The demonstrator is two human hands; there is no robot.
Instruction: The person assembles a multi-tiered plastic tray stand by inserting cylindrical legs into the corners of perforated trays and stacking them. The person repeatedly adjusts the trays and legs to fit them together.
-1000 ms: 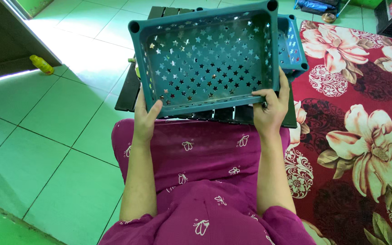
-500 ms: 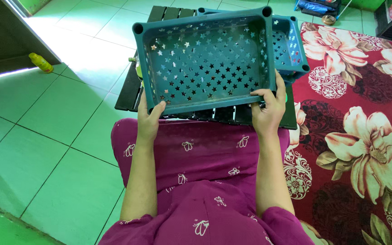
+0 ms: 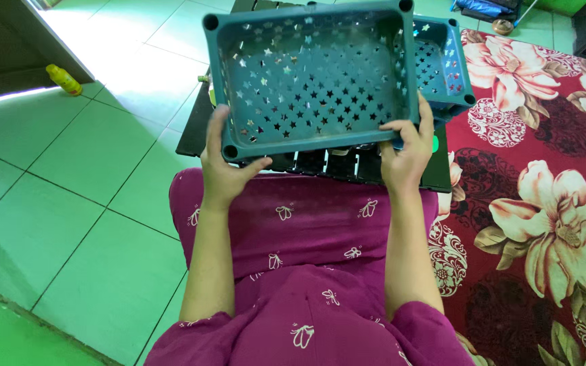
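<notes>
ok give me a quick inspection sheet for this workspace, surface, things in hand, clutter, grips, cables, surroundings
surface: low black slatted table on a pale green tiled floor
things in hand: teal plastic basket with star-shaped holes, empty, held above the table; second teal star-hole basket sits partly behind it
clutter: yellow bottle lying on the floor by a dark door edge; small green thing under the right hand, too hidden to tell
grips: left hand closed on the near left corner of the basket; right hand closed on the near right rim
cables: nothing seen
surroundings: red carpet with large flower print on the right; person's magenta patterned dress below
</notes>
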